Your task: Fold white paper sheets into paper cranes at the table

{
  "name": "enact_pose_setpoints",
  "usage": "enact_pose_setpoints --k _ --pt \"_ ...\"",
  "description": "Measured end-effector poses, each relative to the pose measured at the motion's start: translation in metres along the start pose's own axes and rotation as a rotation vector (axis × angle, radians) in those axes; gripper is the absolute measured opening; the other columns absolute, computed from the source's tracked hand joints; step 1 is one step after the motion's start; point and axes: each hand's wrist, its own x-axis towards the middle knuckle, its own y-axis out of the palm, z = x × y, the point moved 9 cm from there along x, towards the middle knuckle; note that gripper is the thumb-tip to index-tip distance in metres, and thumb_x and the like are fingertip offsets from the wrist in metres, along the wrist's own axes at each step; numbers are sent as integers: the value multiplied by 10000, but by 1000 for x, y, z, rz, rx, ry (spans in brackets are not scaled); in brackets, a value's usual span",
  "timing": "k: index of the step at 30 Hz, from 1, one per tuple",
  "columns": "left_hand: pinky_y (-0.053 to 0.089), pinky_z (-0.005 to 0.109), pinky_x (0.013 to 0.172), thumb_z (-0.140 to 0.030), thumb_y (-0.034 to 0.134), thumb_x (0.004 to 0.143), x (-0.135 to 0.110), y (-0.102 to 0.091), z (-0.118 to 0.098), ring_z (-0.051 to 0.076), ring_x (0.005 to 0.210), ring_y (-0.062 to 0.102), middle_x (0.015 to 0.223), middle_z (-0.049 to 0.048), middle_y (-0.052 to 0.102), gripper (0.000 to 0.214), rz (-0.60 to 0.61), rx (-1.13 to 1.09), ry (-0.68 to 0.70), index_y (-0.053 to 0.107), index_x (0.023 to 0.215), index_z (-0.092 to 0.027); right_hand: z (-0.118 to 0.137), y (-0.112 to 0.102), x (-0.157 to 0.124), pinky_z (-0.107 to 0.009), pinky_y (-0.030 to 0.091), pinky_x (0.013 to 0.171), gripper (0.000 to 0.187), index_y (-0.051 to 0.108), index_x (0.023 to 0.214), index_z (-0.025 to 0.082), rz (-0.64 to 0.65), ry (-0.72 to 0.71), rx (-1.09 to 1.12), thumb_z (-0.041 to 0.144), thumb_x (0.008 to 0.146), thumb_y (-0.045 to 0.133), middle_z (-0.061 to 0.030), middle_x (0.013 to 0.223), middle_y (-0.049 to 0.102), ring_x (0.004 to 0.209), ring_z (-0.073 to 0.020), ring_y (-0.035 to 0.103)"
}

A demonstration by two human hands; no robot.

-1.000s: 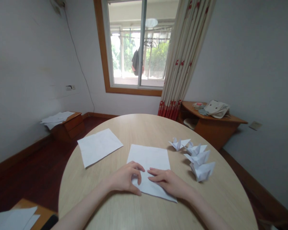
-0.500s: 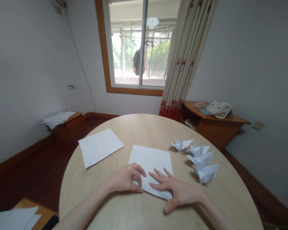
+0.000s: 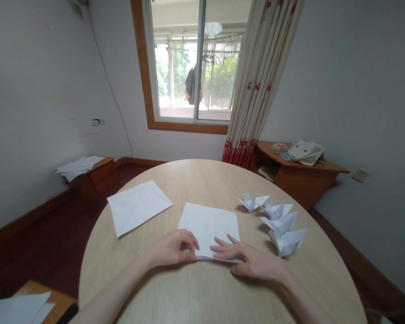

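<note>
A white sheet of paper (image 3: pixel 209 222) lies on the round table in front of me, its near edge turned up in a narrow fold. My left hand (image 3: pixel 178 247) is closed, thumb and fingers pinching the near left part of that edge. On the right side of the sheet rests my right hand (image 3: pixel 245 257), its fingers spread over the paper and its thumb by the near edge. Several folded paper cranes (image 3: pixel 283 245) stand in a row to the right of the sheet.
Another white sheet (image 3: pixel 138 208) lies on the left of the round table (image 3: pixel 195 297). More papers (image 3: pixel 20 308) rest on a low surface at the lower left, and others (image 3: pixel 79 165) on a small cabinet. A corner desk (image 3: pixel 303 180) with a cloth bag (image 3: pixel 306 152) stands behind on the right.
The sheet's near edge has been turned up, away from me. My left thumb and fingers have come closer together on it, and my right thumb has moved up to the edge.
</note>
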Motion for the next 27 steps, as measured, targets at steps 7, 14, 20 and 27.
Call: enact_pose_setpoints --k 7,14,20,27 --pt "441 255 701 -223 634 782 0 0 7 149 768 600 860 28 714 109 2 61 -27 670 698 -163 -26 -22 -7 -521 367 1020 374 722 1074 226 -301 131 19 463 841 550 -90 1236 648 1282 -353 455" --pt "439 243 662 -176 567 776 1 -3 6 122 703 568 985 41 683 160 -49 75 -51 632 631 -153 -34 -39 -4 -272 425 562 345 596 658 176 -533 137 77 474 825 549 1 626 618 599 -165 546" --pt "439 239 652 -187 540 822 3 -1 7 123 691 560 949 45 661 186 -93 96 -39 607 652 -154 -29 -53 -14 -376 485 795 316 524 1100 214 -819 52 -43 409 851 533 -55 945 635 877 -238 606" --pt "434 311 822 -203 568 845 3 -2 2 190 873 584 898 42 682 142 -142 227 20 621 716 -177 7 -39 -22 -487 380 996 513 279 1408 248 -1065 -157 -489 287 931 462 -141 1292 506 1201 -304 480"
